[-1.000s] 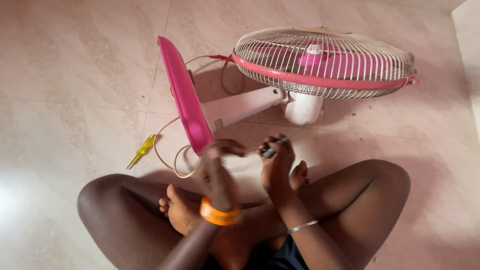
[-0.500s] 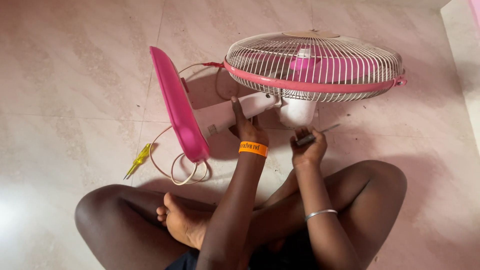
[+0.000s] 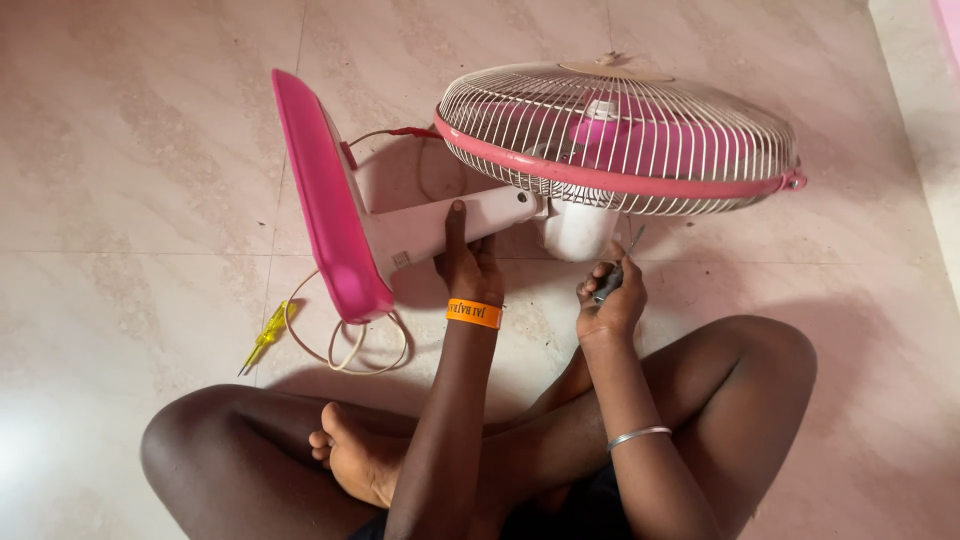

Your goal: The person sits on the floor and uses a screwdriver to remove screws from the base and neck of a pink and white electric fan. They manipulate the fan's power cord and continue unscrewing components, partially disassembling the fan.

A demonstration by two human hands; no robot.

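Observation:
A pink and white table fan (image 3: 610, 140) lies on its side on the tiled floor, its wire cage facing up and its pink base (image 3: 325, 200) standing on edge at the left. My left hand (image 3: 465, 262), with an orange wristband, rests on the fan's white stand (image 3: 440, 228). My right hand (image 3: 610, 298), with a thin metal bangle on its wrist, grips a dark-handled screwdriver (image 3: 617, 270) whose tip points up toward the white motor housing (image 3: 580, 228) under the cage.
A yellow screwdriver (image 3: 262, 336) lies on the floor at the left. The fan's white cord (image 3: 345, 350) loops beside the base. My crossed bare legs (image 3: 330, 460) fill the lower part of the view.
Both hands have risen from near my feet to the fan. The left hand now lies on the stand, and the right hand has brought the screwdriver up under the cage.

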